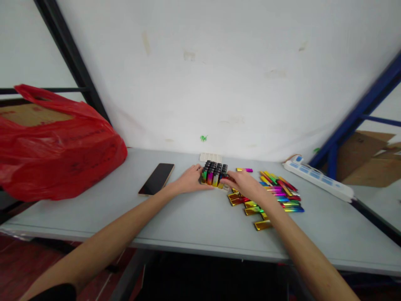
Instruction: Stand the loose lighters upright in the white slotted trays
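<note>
Several shiny multicoloured lighters with black tops stand upright, packed in rows in a low tray near the back middle of the table. My left hand is closed round the tray's left side, thumb at the front edge. At the right end of the rows, the fingers of my right hand are pinched together at a lighter. Behind the rows lies a white slotted tray. A loose pile of metallic lighters lies right of the rows, partly hidden under my right forearm.
A black phone lies left of my left hand. The red plastic bag fills the table's left end. At the right back are a white power strip and, beyond the table, cardboard boxes. A white wall rises behind.
</note>
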Tool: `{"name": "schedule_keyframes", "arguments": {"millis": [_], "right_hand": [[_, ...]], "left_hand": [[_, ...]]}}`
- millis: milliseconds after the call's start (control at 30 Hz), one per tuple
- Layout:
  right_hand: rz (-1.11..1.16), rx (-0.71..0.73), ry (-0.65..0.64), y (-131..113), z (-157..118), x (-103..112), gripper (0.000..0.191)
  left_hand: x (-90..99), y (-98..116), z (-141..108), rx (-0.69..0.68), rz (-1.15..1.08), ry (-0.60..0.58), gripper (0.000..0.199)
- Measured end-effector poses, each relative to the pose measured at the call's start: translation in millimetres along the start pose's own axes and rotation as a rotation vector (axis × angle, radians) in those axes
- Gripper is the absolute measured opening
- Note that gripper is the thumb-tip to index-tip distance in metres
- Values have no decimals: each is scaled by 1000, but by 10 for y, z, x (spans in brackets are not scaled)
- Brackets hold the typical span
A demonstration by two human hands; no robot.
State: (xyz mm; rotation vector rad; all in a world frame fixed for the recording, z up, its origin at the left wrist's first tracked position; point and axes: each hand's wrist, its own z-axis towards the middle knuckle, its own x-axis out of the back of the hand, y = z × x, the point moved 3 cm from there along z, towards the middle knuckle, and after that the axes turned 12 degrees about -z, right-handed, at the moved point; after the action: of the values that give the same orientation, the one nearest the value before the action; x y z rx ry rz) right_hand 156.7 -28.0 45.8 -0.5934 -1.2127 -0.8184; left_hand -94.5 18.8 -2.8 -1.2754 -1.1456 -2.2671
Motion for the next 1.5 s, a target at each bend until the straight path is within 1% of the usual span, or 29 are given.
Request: {"name": "schedule_keyframes", "arguments": {"millis": [100,200,267,333,367,433,467,500,533,567,667,733,800,900,967,1033,1100,1133,1200,1267,1333,1400,1500], "right_hand": [[-94,-14,-37,-24,0,4,46],[-156,-41,-61,-66,13,-45,50],[-133,-41,-75,-78,22,-81,55],[-70,-53,-65,-19,22,-92,59],[-40,-76,-39,53,15,-85,61],[-12,-153,48,282,-15,-65,60],[-15,-198,104,429,-38,-59,55],[-34,-229,149,580,-66,-66,46],[-54,-242,163,726,-94,-91,36],[-76,-252,159,862,-121,-130,29],[-109,-264,77,1154,-181,-290,32],[-103,-245,9,1230,-186,-388,33],[-97,-225,-25,1242,-164,-442,31],[-95,-225,-9,1229,-111,-442,26],[-54,-227,47,1226,-90,-407,23],[35,-241,151,1227,-88,-355,21],[197,-299,268,1222,-99,-309,20],[320,-338,314,1208,-105,-294,23],[622,-415,373,1146,-107,-281,36],[905,-479,388,1036,-95,-272,50],[1092,-529,390,903,-77,-245,57],[1208,-549,398,770,-59,-199,58],[1341,-510,390,589,-31,-126,61]], "left_hand": [[4,-1,-2,7,-20,7,67],[10,4,-2,21,-32,14,70],[15,4,0,29,-36,17,73],[18,-2,7,33,-43,15,74],[17,-8,12,32,-49,11,74],[13,-26,30,28,-67,0,74],[10,-38,42,27,-81,-3,75],[7,-53,54,28,-98,-5,76],[4,-68,66,31,-118,-7,77],[2,-84,78,36,-140,-7,79],[16,-121,97,52,-198,-6,83],[44,-130,96,50,-224,-10,83],[81,-132,87,47,-247,-23,83],[128,-146,70,80,-280,-46,88],[145,-158,59,110,-296,-46,92],[152,-156,50,115,-301,-39,93],[153,-141,44,99,-298,-35,90],[153,-130,43,88,-293,-34,89],[154,-112,40,69,-283,-34,88],[153,-102,39,57,-277,-40,89],[152,-99,36,48,-270,-46,88],[151,-102,33,40,-262,-44,86],[149,-109,28,33,-257,-35,84]]}}
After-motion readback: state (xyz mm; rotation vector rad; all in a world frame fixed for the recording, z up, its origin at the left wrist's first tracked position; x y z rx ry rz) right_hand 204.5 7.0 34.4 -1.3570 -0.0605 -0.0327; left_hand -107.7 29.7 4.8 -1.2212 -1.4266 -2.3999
